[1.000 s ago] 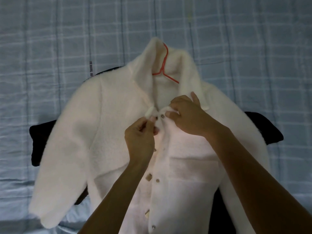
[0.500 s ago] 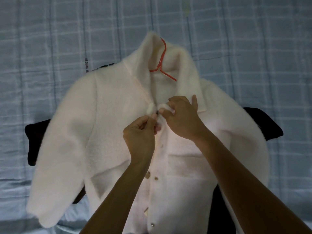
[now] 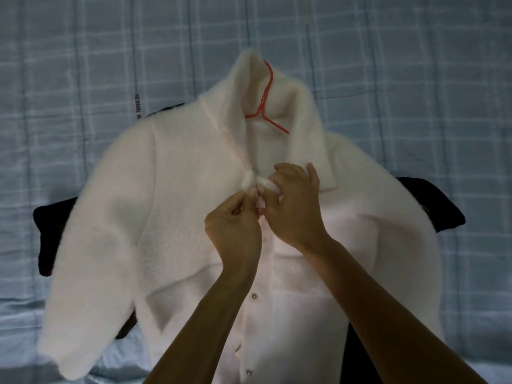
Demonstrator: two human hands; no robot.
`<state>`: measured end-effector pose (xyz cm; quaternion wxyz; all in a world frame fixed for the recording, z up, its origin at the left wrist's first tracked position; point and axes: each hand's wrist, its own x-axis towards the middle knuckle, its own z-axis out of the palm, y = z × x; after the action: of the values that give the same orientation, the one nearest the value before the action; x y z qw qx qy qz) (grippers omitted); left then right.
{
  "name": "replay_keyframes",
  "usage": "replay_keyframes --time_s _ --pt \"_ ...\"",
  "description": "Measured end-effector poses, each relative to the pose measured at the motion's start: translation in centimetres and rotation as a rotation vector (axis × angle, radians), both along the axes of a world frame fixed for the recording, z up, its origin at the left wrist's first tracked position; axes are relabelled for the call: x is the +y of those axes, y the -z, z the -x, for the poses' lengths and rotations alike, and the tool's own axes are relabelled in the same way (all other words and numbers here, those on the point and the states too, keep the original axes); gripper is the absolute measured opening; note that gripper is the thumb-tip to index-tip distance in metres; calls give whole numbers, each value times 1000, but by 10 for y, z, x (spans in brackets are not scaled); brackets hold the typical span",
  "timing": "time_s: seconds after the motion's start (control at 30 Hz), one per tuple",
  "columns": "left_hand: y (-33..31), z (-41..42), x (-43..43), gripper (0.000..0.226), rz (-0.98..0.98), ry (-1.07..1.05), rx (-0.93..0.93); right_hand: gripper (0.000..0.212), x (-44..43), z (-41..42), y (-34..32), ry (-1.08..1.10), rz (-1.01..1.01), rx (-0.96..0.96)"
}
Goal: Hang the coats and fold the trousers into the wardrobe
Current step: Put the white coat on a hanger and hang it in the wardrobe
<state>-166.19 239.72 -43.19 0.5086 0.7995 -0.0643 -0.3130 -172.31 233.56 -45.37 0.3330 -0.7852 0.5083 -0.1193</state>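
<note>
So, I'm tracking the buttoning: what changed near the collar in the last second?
The right hand drew its edge of the white coat across onto the edge the left hand pinches; the two snap halves, apart earlier, are now hidden under the fingers. Both hands kept their grip. The red hanger and the black garment underneath stayed put.

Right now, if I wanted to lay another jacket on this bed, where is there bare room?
The checked bedspread lies bare along the top, above the white coat and red hanger, and down the left beyond the black garment. The middle is crowded: the coat lies over the black garment, and the left hand and right hand pinch its front edges.
</note>
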Motion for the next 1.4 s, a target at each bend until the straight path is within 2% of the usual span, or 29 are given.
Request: replay_keyframes --time_s 0.13,0.27,0.37,0.43,0.5,0.6,0.73,0.8,0.87,1.03,1.13,1.2,1.3,1.4 --pt "3 2 -2 16 -53 -7 28 32 4 2 10 31 -68 -94" --pt "-1 -4 -3 16 -69 78 52 33 1 8 16 -38 -171 -103" --pt "0 -14 -2 15 -90 167 -1 26 -1 7 13 -73 -142 -80" --pt "-3 -15 -3 17 -100 193 -73 25 -4 4 7 -109 -130 -42" --pt "-9 -14 -6 9 -94 170 -177 28 -8 2 0 -109 -97 -29" --pt "-23 -18 -15 23 -49 141 -327 25 -17 -2 -12 1 -89 -94" --pt "-49 -36 -40 23 142 364 -654 22 -39 -6 -22 74 -77 -128" --pt "-63 -45 -59 25 181 468 -742 18 -51 -8 -23 57 -51 -114" --pt "-70 -54 -82 31 97 588 -785 14 -61 -12 -23 23 -44 -91" --pt "-56 -80 -137 43 -361 886 -934 20 -78 -30 -25 95 -46 -106" --pt "-37 -97 -167 47 -681 1022 -884 19 -86 -41 -18 83 -68 -68" --pt "-22 -110 -180 44 -777 1047 -722 18 -92 -47 -9 49 -32 10" --pt "-8 -134 -183 30 -752 1015 -533 37 -99 -54 1 15 -36 147" --pt "-4 -160 -189 37 -646 901 -309 43 -103 -62 14 -23 -3 266"
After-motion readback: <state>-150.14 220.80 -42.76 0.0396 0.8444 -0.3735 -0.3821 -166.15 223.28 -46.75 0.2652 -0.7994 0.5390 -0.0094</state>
